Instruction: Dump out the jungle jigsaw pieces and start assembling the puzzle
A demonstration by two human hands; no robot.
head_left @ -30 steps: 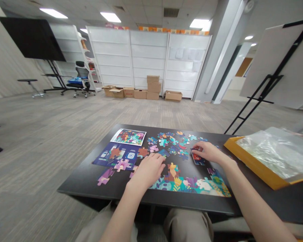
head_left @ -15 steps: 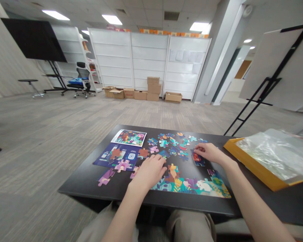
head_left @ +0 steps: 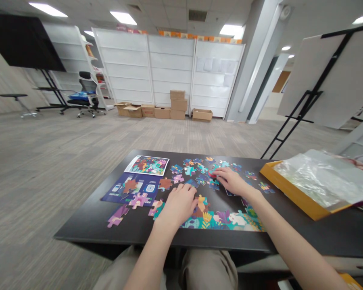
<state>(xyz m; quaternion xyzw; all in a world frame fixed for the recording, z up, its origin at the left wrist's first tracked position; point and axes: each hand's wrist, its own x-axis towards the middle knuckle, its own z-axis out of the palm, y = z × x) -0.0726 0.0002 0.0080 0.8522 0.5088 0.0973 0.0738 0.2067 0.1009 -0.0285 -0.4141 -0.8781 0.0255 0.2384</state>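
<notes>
A colourful jigsaw lies on a black table (head_left: 87, 225). Its joined bottom strip (head_left: 226, 220) runs along the near edge. My left hand (head_left: 180, 203) rests flat on the strip's left end, next to an orange piece (head_left: 201, 202), holding nothing. My right hand (head_left: 231, 180) reaches over the loose pieces (head_left: 196, 169) farther back, fingertips on a red piece (head_left: 212, 174); whether it grips the piece is unclear. More loose pieces, purple (head_left: 117, 216) and pink (head_left: 138, 199), lie at the left.
A picture sheet (head_left: 147, 164) and a dark blue leaflet (head_left: 121, 189) lie at the table's left back. A yellow box lid (head_left: 293, 192) with a clear plastic bag (head_left: 326, 177) sits at the right. An easel (head_left: 302, 104) stands behind; cardboard boxes (head_left: 178, 105) line the far wall.
My right hand left the dark red-and-blue piece and moved left and farther back onto a red piece. The view shifted right. My left hand stayed put.
</notes>
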